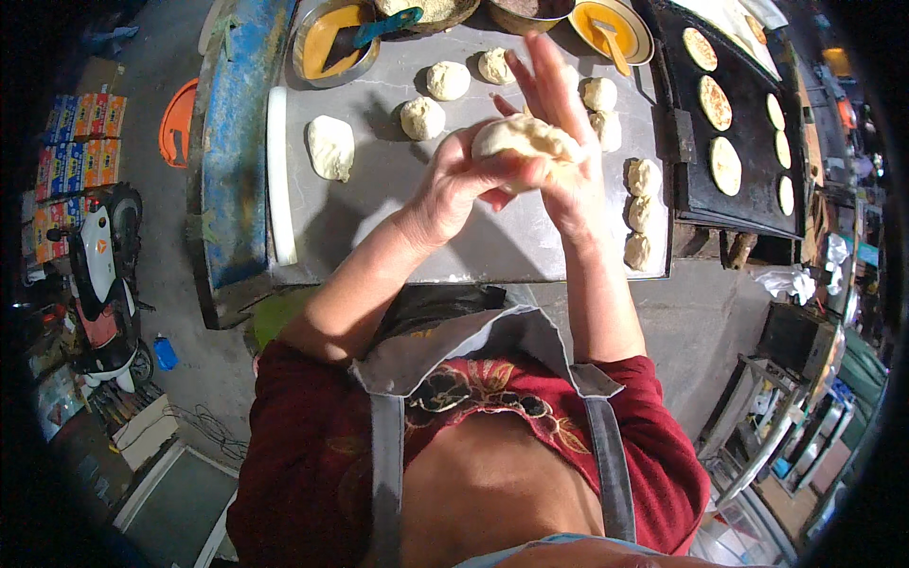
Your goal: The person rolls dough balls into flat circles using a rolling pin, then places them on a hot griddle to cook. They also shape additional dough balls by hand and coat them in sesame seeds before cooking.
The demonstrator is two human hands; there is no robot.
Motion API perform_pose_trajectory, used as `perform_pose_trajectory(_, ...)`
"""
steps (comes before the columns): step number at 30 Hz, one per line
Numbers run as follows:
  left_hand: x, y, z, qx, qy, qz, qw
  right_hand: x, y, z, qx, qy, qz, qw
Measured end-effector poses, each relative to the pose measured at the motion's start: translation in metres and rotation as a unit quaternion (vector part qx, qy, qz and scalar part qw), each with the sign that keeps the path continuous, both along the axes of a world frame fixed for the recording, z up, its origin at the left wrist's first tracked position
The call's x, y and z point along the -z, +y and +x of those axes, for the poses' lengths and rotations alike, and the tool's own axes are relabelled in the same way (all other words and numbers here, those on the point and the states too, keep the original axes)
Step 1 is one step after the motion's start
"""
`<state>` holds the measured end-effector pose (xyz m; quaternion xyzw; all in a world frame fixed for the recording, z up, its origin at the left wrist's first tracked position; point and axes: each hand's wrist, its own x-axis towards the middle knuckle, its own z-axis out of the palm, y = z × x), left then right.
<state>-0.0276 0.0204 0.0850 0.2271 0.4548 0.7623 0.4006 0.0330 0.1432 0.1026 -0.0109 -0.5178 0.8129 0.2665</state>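
Observation:
Raised above the metal worktop (398,248), a folded piece of filled-looking dough (529,138) sits between my two hands. My left hand (461,167) cups it from the left, thumb across its near side. My right hand (561,113) presses against its right edge, fingers stretched upward and slightly blurred. The dough's underside is hidden by my hands. To the left lies a flattened dough piece (331,148). Beyond my left hand are round dough balls (422,118). More dough balls (643,177) line the right side.
A white rolling pin (281,177) lies along the left edge. At the back stand a pan of orange-brown paste (307,50) with a teal-handled spatula (387,26), and a dish of yellow liquid (589,14) with a brush (612,46). Flatbreads (725,166) lie on a black griddle (753,192) at right.

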Motion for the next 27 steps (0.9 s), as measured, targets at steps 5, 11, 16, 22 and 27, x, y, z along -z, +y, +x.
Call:
perform_pose_trajectory(5,0.003,0.0,0.001,0.028,-0.045,0.002,0.999,0.004,-0.001,-0.002,0.032,-0.102,0.162,0.981)
perform_pose_trajectory(11,-0.007,-0.011,0.006,-0.022,0.101,-0.025,0.994,0.001,-0.013,-0.007,0.052,-0.009,0.053,0.997)
perform_pose_trajectory(16,-0.011,-0.031,-0.011,0.075,0.05,-0.077,0.993,-0.014,-0.027,-0.004,-0.009,-0.103,0.111,0.988)
perform_pose_trajectory(22,0.014,-0.045,-0.015,-0.153,-0.137,0.131,0.97,-0.004,-0.057,-0.027,0.071,-0.061,0.383,0.919)
perform_pose_trajectory(27,0.031,-0.077,-0.009,-0.179,-0.149,0.013,0.973,0.02,-0.057,-0.043,-0.292,-0.31,0.157,0.891)
